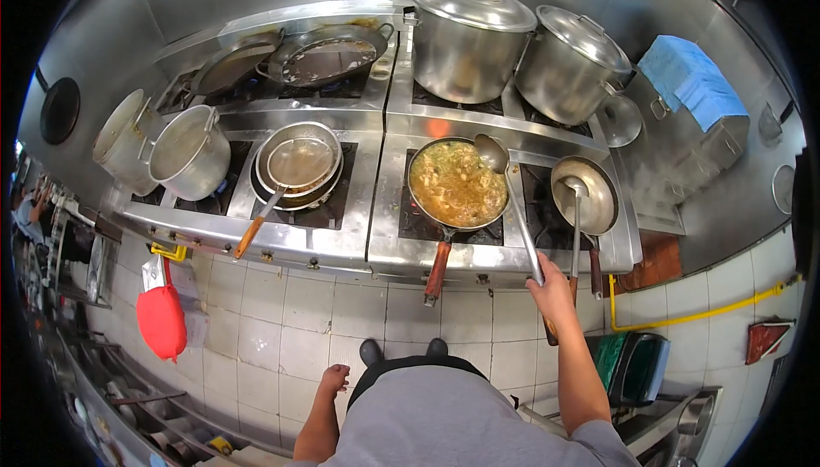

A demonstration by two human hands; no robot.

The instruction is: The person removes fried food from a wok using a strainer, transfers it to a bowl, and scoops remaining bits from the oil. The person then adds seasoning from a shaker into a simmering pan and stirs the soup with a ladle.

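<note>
My right hand (553, 296) is closed round the long handle of a metal ladle (521, 219). The ladle's bowl rests over the right rim of a frying pan (457, 183) filled with yellow-brown food in sauce. This pan sits on a burner, its wooden handle pointing toward me. My left hand (336, 378) hangs low beside my body, away from the stove, with its fingers curled; nothing shows in it. Right of the food pan, another pan (584, 196) holds a second ladle (577, 211), whose handle passes close to my right hand.
Two lidded stockpots (471, 40) stand at the back right. Large woks (329, 55) occupy the back left, with tall pots (190, 153) in front. A strainer (299, 162) rests over a pan at centre left. A yellow pipe (700, 318) and a green-lined bin (628, 369) are at right.
</note>
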